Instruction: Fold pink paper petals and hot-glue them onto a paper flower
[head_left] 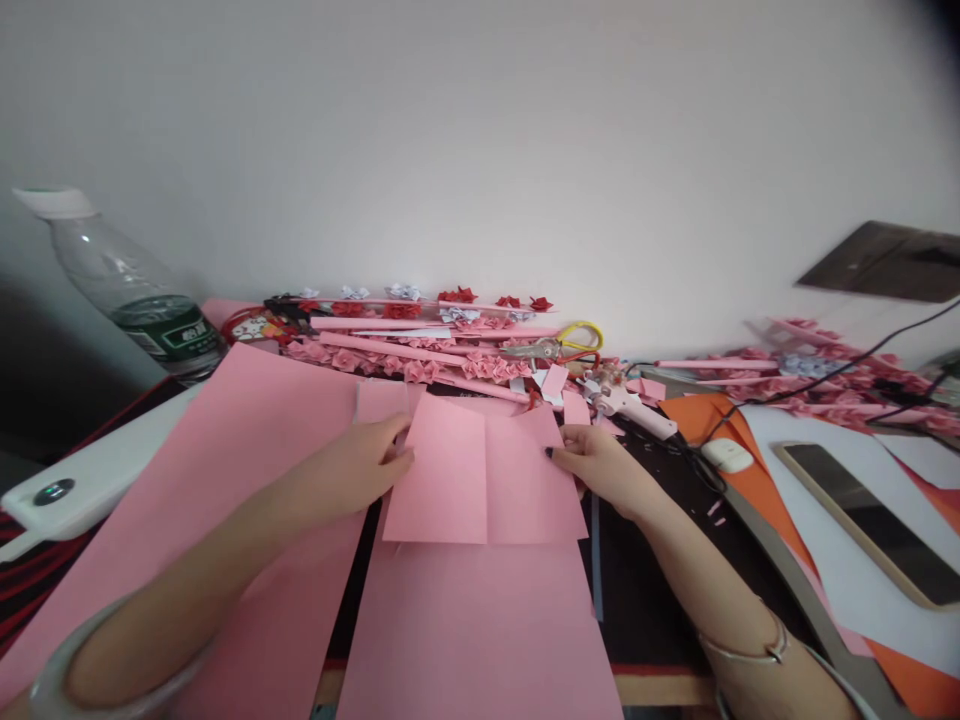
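A creased pink sheet of paper [442, 480] is held up by its two side edges, with one fold line running down its middle. My left hand [375, 455] pinches the left edge between thumb and fingers. On the right edge, the thumb and fingers of my right hand [596, 460] close in the same way. Below it lies a larger pink sheet [480, 630], flat and reaching past the table's front edge. Another big pink sheet [292, 550] spreads under my left forearm.
Paper flowers [405, 365] and rolled pink sticks line the wall, with yellow-handled pliers [551, 345] among them. A glue gun [637, 410] sits behind my right hand. A plastic bottle [150, 290] stands left. A phone [870, 520], earbud case [726, 456] and orange paper [795, 540] lie right.
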